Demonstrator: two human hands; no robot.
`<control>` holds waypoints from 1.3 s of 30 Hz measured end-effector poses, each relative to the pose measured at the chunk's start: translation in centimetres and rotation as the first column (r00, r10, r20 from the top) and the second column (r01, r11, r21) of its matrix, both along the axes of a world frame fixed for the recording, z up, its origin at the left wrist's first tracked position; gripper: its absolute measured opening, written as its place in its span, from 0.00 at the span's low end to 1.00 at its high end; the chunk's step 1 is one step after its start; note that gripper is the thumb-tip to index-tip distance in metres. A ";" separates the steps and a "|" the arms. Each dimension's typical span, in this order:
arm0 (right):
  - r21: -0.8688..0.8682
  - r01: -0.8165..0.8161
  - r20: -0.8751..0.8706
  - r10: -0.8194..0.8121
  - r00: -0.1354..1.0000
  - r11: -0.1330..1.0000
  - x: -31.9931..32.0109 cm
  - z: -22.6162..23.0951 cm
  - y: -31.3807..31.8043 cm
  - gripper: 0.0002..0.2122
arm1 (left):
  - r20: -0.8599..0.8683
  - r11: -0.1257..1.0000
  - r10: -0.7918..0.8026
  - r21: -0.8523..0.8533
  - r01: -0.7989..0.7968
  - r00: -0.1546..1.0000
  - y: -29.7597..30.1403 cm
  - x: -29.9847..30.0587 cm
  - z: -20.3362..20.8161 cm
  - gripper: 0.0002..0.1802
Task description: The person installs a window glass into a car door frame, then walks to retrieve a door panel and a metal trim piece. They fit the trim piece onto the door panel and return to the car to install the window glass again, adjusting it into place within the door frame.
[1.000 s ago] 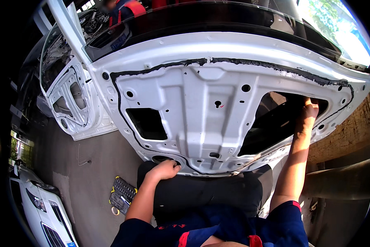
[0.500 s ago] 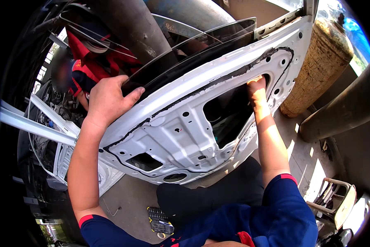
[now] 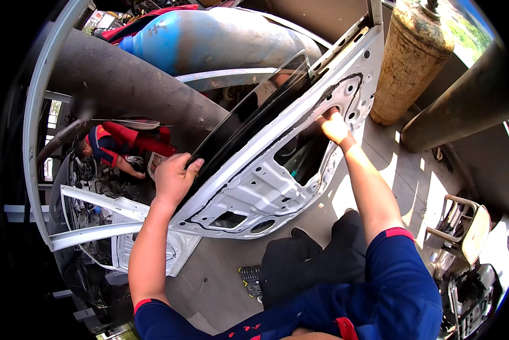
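Below glass [image 3: 254, 122], white door [image 3: 249, 192], black sealant [image 3: 352, 76], left grip [image 3: 176, 178] pinching glass, right grip [image 3: 336, 128] unclear

Fingertips of the bare right hand [image 3: 336, 127] are hidden inside the white metal car door [image 3: 249, 192]. The black-and-yellow tool case [image 3: 250, 279] is partly covered by a dark-trousered leg [image 3: 285, 271]; the rusty yellowish cylinder [image 3: 410, 62] is clipped by the upper edge.

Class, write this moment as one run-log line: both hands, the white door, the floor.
left hand: at dark window glass | right hand: at large opening in white door | floor: black tool case
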State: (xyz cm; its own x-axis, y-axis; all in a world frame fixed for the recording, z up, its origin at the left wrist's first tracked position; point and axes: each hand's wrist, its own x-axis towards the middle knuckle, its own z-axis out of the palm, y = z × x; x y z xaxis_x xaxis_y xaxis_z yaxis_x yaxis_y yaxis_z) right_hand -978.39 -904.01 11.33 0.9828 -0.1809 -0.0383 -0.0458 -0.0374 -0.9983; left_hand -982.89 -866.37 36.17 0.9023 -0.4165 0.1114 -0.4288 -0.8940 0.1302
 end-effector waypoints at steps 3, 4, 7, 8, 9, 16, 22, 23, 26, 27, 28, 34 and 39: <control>-0.148 0.010 -0.091 -0.024 0.996 0.989 -3.8 2.3 1.0 0.23 | 0.045 1.000 0.006 -0.004 -0.005 0.999 0.6 -1.0 1.0 0.24; -0.214 0.066 -0.157 -0.101 0.983 0.975 -5.2 3.5 1.0 0.22 | 0.040 1.000 0.003 -0.025 -0.002 0.999 0.4 -0.8 1.7 0.24; -0.190 0.018 -0.100 -0.038 0.994 0.982 -8.6 9.7 -0.2 0.18 | 0.084 1.000 -0.025 -0.012 0.027 0.996 1.0 -1.3 3.3 0.23; -0.152 0.007 -0.099 -0.023 0.995 0.988 -9.3 11.9 -0.8 0.17 | 0.056 1.000 -0.023 -0.005 0.023 0.998 0.9 -1.4 4.1 0.22; 0.003 -0.005 -0.149 0.005 0.989 1.000 -9.8 14.9 -0.7 0.18 | 0.070 0.999 -0.031 -0.009 0.032 0.997 0.9 -1.4 4.9 0.22; 0.274 -0.172 -0.169 0.223 0.960 0.946 -10.2 25.0 2.8 0.25 | 0.090 0.998 -0.040 0.044 0.036 0.995 0.0 -1.6 10.3 0.20; -0.190 0.079 0.118 -0.057 0.991 0.979 -2.7 26.9 0.9 0.35 | 0.122 1.000 -0.016 0.001 0.016 0.992 0.7 -1.8 10.7 0.22; -0.314 0.085 0.165 -0.034 0.986 0.946 -1.0 27.3 -0.3 0.34 | 0.136 1.000 -0.020 0.001 0.020 0.991 0.6 -1.1 10.8 0.22; -0.046 -0.318 0.101 0.321 0.942 0.947 2.7 27.9 -0.7 0.28 | 0.157 1.000 0.002 0.021 -0.005 0.988 0.9 -1.1 11.4 0.22; -0.025 -0.322 0.059 0.323 0.945 0.946 3.2 28.8 -0.3 0.25 | 0.146 1.000 0.006 0.022 -0.009 0.989 0.9 -0.9 11.8 0.22; 0.013 -0.341 0.061 0.339 0.939 0.940 4.5 27.5 -0.7 0.24 | 0.135 1.000 0.011 0.022 -0.014 0.991 0.9 -0.7 12.2 0.22; 0.268 -0.396 0.222 0.344 0.912 0.878 7.0 26.7 -0.1 0.16 | 0.203 0.985 0.111 0.109 -0.135 0.973 1.1 -0.4 14.5 0.23; 0.432 -0.335 0.281 0.228 0.932 0.837 7.7 27.4 -0.2 0.15 | 0.284 0.977 0.183 0.053 -0.206 0.941 0.9 -1.3 15.7 0.22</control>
